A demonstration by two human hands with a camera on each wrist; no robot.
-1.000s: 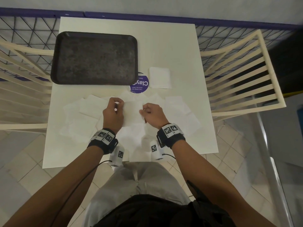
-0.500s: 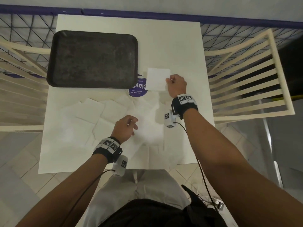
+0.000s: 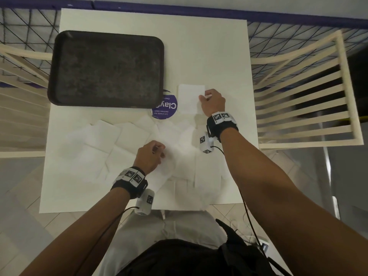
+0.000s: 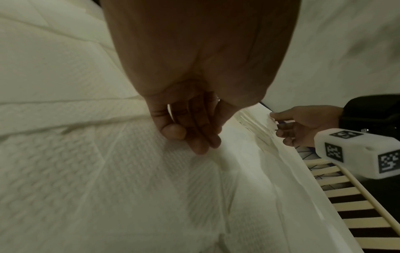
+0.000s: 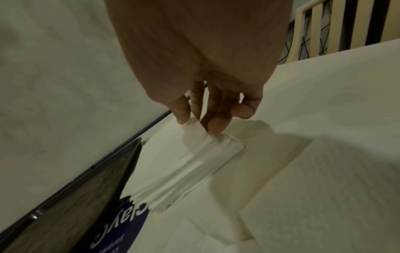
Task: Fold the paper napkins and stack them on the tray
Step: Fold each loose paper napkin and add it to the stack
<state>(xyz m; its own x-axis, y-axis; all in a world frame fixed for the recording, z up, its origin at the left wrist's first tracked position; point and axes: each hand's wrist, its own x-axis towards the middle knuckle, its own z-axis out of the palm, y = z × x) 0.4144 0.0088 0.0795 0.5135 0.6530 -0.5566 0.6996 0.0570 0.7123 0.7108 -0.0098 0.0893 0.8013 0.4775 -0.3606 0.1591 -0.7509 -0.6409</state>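
Two hands work over a white table [image 3: 209,46] in the head view. The right hand [image 3: 213,101] pinches the right edge of a small stack of folded napkins [image 3: 190,98], which lies on the table just right of a round purple sticker [image 3: 165,108]. The dark tray [image 3: 107,68] sits to the left of it and holds nothing. The left hand [image 3: 150,156], fingers curled, rests on the unfolded napkins [image 3: 103,140] spread across the near part of the table.

From the left wrist, the fingers [image 4: 194,130] are loosely bent with their tips on the embossed paper; whether they grip it I cannot tell.

From the right wrist, thumb and fingers [image 5: 214,123] pinch the top layer of the folded stack [image 5: 194,164] at its corner.
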